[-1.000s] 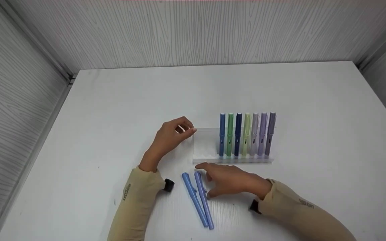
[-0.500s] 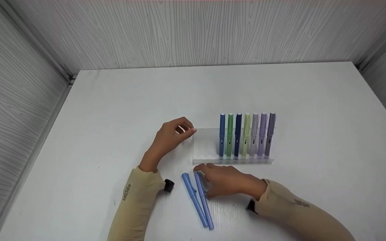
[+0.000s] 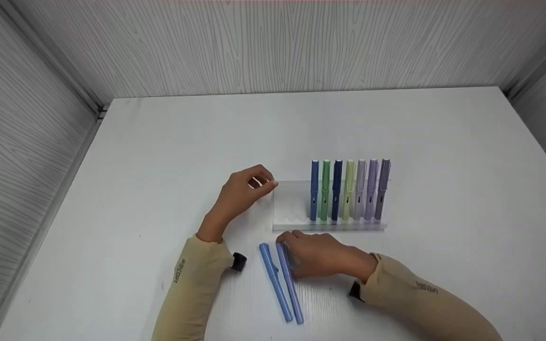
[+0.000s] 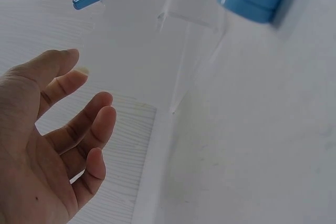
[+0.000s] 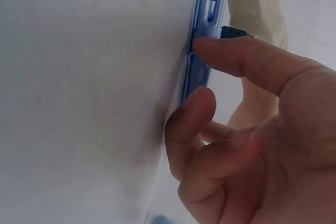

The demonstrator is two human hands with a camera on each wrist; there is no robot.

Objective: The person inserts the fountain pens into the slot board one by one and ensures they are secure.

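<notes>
A clear pen stand (image 3: 291,201) holds a row of upright pens across its middle and right. At its upper left corner my left hand (image 3: 235,195) pinches the edge between thumb and forefinger, the other fingers loosely bent; the left wrist view shows the transparent panel (image 4: 131,45) at those fingertips. In front of the stand, my right hand (image 3: 318,255) grips a periwinkle pen (image 3: 292,291) near its capped end. The right wrist view has the thumb on that pen's barrel (image 5: 212,9). Left of it lies a lighter blue pen (image 3: 275,282) with its clip facing right.
Among the standing pens are a blue pen (image 3: 313,189), a green pen (image 3: 325,189) and a dark grey-purple pen (image 3: 383,189) at the right end. The white table (image 3: 183,137) meets wood-grain panels (image 3: 301,47) at the back and sides.
My right hand has closed its fingers and thumb onto the periwinkle pen. The two loose pens have shifted slightly and their lower ends lie a little farther apart. My left hand has stayed put.
</notes>
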